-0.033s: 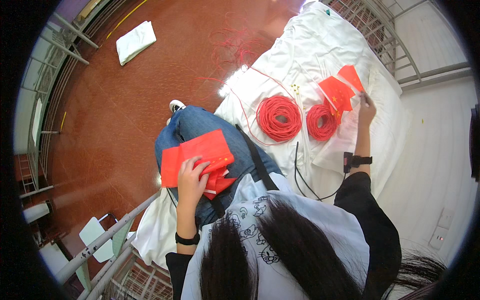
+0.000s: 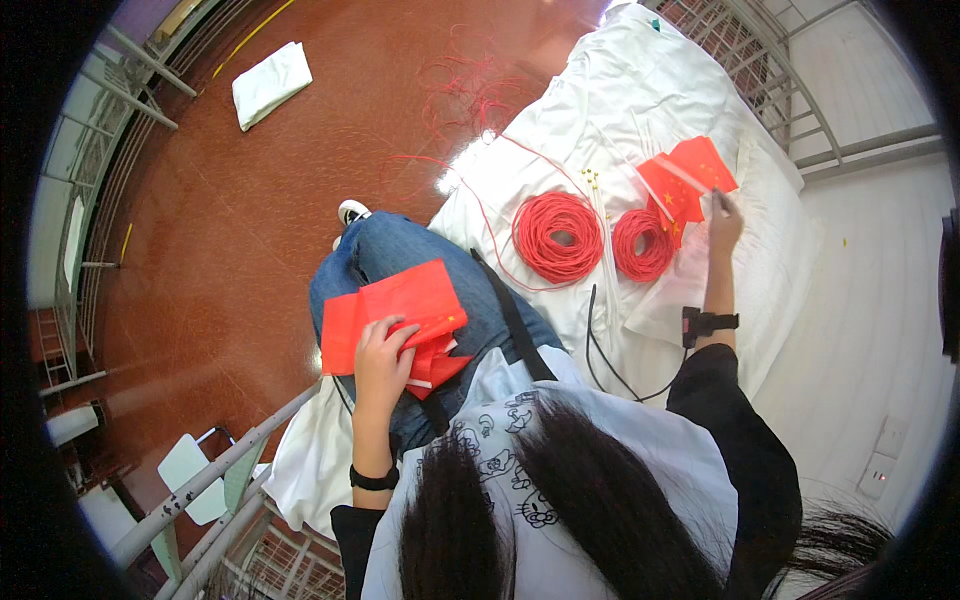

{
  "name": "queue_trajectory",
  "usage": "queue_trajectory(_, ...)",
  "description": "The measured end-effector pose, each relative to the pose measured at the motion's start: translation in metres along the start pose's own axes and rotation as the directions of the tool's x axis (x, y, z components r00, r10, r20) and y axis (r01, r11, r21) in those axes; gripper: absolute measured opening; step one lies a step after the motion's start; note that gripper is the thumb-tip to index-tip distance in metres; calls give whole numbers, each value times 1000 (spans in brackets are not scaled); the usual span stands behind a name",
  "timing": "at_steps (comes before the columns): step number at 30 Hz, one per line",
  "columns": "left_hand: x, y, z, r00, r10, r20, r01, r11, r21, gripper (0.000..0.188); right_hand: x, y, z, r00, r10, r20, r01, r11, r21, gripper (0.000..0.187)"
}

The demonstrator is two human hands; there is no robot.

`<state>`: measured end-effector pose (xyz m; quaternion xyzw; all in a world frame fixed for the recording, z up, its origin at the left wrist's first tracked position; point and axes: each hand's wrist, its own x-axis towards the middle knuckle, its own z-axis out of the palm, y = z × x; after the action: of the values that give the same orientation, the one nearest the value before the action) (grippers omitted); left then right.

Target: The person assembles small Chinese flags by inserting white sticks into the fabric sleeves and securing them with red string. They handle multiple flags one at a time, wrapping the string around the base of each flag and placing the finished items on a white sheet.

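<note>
On my lap lies a stack of small red flags [image 2: 400,297] with yellow stars, partly folded at its near side. My left hand [image 2: 382,362] grips the stack's near edge, its fingers curled over the top. Out to the right, my right hand [image 2: 724,218] pinches a single red flag [image 2: 706,160] by its near edge. That flag is over several other red flags [image 2: 672,190] lying on the white bedding and partly covers them. Two coils of red cord lie to the left of these flags: a larger coil [image 2: 533,245] and a smaller coil [image 2: 628,247].
Thin white sticks with gold tips [image 2: 592,178] lie between the coils on the white bedding [image 2: 590,100]. Loose red cord [image 2: 470,85] trails to the brown floor. A folded white cloth [image 2: 272,86] lies there too. Metal rails [image 2: 215,480] stand at lower left; a black cable [image 2: 615,372] lies nearby.
My right hand has moved slightly left and nearer with its flag, which now lies flatter across the other flags. My left hand and the stack stay in place.
</note>
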<state>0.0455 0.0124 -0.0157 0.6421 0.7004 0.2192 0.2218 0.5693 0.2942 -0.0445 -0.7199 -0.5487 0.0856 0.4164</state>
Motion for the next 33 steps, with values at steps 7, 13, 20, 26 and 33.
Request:
queue_trajectory(7,-2,2,0,993,-35,-112,20,991,-135,19,-74,-18,68,903,-337,268,356,934,-25,18)
queue_trajectory(13,-2,-5,-5,982,-117,-151,69,954,-290,18,-99,-33,131,804,-297,516,453,867,-207,23)
queue_trajectory(20,-8,-4,-14,891,-427,-150,284,786,-549,29,-87,-50,150,840,-120,528,447,705,-550,24)
queue_trajectory(26,-1,-8,-21,841,-496,-215,215,672,-709,36,-107,-131,118,888,-301,347,356,929,-106,24)
queue_trajectory(33,1,-11,-24,829,-529,-181,140,509,-849,38,-198,-243,81,208,-739,640,478,648,593,29)
